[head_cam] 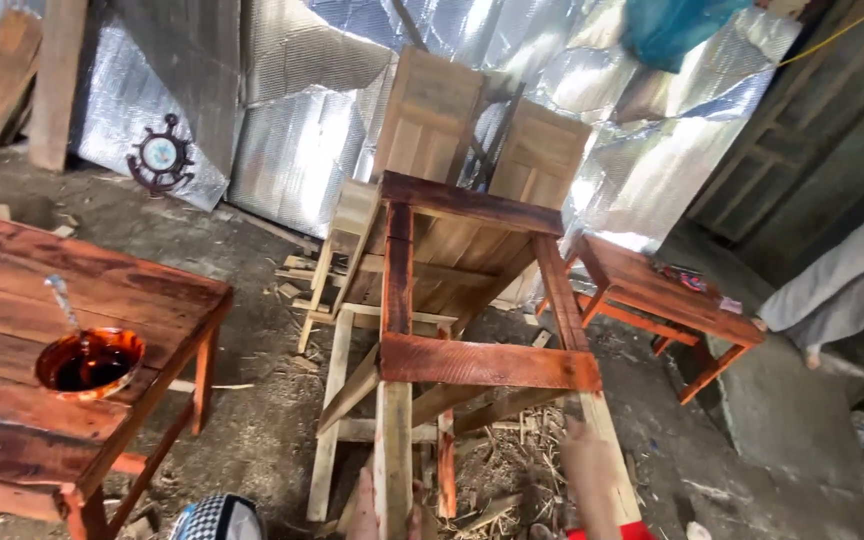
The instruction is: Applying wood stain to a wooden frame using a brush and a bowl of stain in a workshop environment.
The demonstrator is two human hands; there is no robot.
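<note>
Frame: a wooden table frame (472,300) stands upended at the centre of the view, its upper rails and crosspiece stained reddish brown, the lower legs bare pale wood.
Left hand: the left hand (367,515) shows only at the bottom edge, 6 o'clock, against the near left leg (392,450); it seems wrapped round the leg, but how the fingers close I cannot tell.
Right hand: the right hand (587,470) lies along the near right leg (607,450) at about 5 o'clock, fingers stretched flat on the wood, gripping nothing.
Stain: an orange bowl (89,362) of dark stain with a brush handle (60,300) in it sits on the stained table (102,290) at 9 o'clock, well apart from the frame.
Risk: the frame is tall and propped on loose scraps; a push from either hand could rock it sideways. Fresh stain on the rails would smear if touched.
Surface: dirt floor (252,420) littered with sawdust, shavings and offcuts under the frame.
Room: silver foil sheeting (292,120) lines the back wall at 12 o'clock, with unstained panels (432,110) leaning on it; a small stained table (667,295) at 3 o'clock, and another person's grey sleeve (847,280) beyond it.
</note>
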